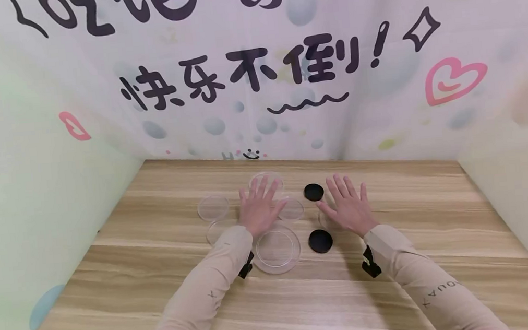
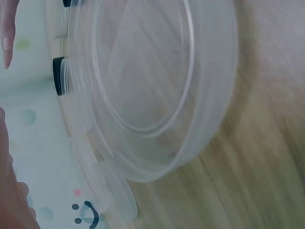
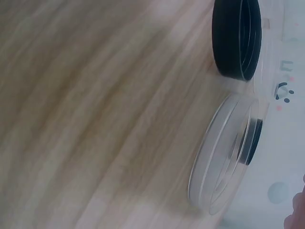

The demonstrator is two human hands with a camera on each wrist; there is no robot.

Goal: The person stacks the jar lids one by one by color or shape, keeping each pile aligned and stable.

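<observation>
My left hand (image 1: 259,212) is spread, palm down, over a group of clear round dishes, its fingertips over the rear clear dish (image 1: 265,181). Close below its wrist lies the large clear dish (image 1: 277,249), which fills much of the left wrist view (image 2: 143,71). My right hand (image 1: 350,210) is spread the same way, its thumb beside a clear dish (image 3: 219,157) that it partly hides. Two black round pieces lie between the hands: a rear one (image 1: 314,192) and a front one (image 1: 320,241). Neither hand grips anything; whether they touch the dishes, I cannot tell.
More clear dishes lie at the left (image 1: 213,208), behind the left wrist (image 1: 219,232) and between the hands (image 1: 291,210). The wood-grain table (image 1: 137,281) meets a printed cloth (image 1: 382,112) at the back, with pale walls at both sides.
</observation>
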